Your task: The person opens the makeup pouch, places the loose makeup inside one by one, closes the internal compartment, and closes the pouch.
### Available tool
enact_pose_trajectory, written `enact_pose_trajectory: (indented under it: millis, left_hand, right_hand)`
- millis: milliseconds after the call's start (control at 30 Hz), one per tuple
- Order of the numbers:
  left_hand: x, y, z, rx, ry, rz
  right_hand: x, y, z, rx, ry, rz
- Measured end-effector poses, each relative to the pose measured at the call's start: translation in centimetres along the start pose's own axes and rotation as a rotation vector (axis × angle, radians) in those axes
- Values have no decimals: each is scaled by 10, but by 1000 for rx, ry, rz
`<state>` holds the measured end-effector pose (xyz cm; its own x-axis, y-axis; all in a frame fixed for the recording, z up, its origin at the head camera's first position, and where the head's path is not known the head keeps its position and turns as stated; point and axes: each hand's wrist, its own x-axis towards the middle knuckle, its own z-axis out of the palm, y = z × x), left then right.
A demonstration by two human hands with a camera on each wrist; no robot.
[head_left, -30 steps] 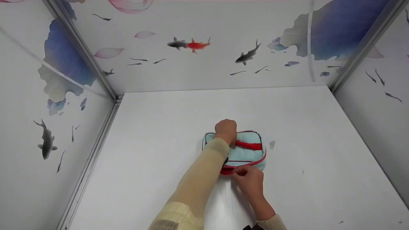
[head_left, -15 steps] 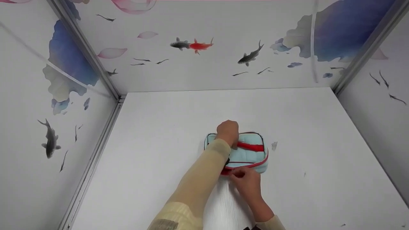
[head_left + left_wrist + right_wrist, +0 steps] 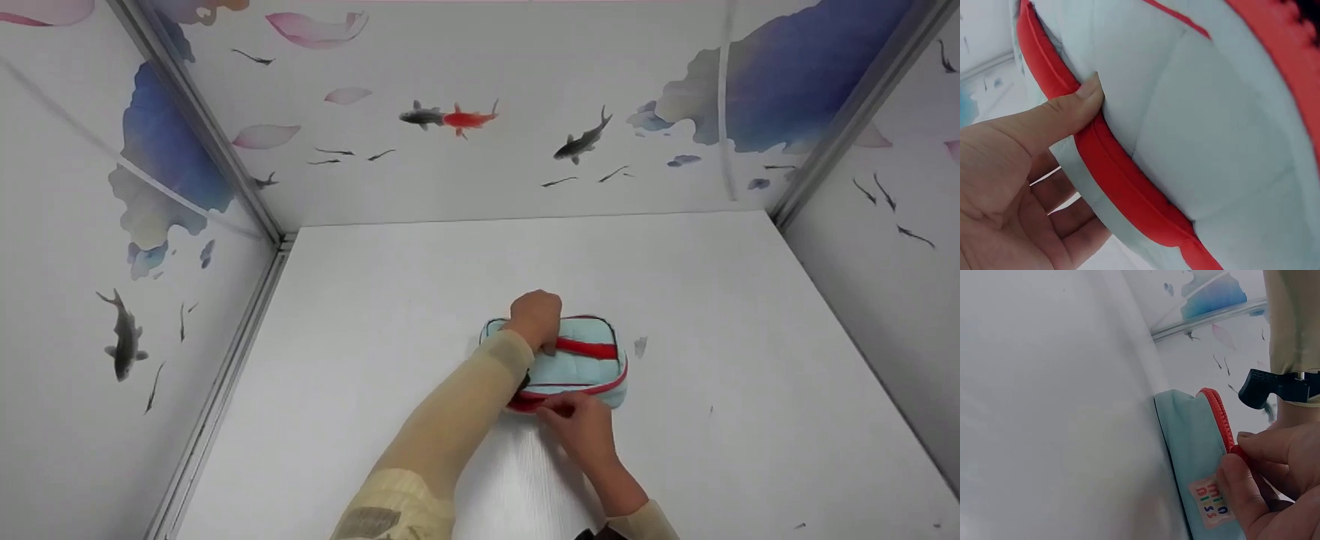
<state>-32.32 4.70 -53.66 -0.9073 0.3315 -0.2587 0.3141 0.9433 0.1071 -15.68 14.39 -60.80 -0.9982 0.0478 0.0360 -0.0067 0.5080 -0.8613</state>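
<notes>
A light blue quilted zippered bag (image 3: 577,369) with red trim lies on the white table under both hands. My left hand (image 3: 535,319) reaches across it and grips its red handle (image 3: 1123,185); in the left wrist view the thumb presses on the red band while the other fingers curl beneath a pale strip. At the bag's near edge, my right hand (image 3: 585,429) pinches a red zipper pull (image 3: 1238,451) between thumb and forefinger. Red zipper teeth (image 3: 1217,413) run beyond that pull, and a small lettered label (image 3: 1211,500) sits below. The left forearm covers the bag's near left corner.
The white table (image 3: 360,337) extends around the bag. Printed walls with fish and petals (image 3: 480,120) enclose it at the back and both sides, with metal rails (image 3: 217,397) along the left edge. A black wrist device (image 3: 1275,388) shows on the left sleeve.
My right hand has slid a little to the left along the bag's near edge with the zipper pull. The left hand keeps its grip on the handle. The head view has shifted slightly.
</notes>
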Motion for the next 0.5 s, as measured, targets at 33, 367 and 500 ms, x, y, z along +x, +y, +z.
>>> enact_pose_trajectory:
  millis: [33,367,500]
  left_hand:
    - [0,-2,-1,-7,-2,12]
    - [-4,-32,5,-158,-18,159]
    - [-14,-47,7,-209,-7,178]
  right_hand:
    - [2,0,-2,-5,-7,-3]
    - [13,-4,-28,5,-195,-3]
    - [16,-8,-40,-2,-226,13]
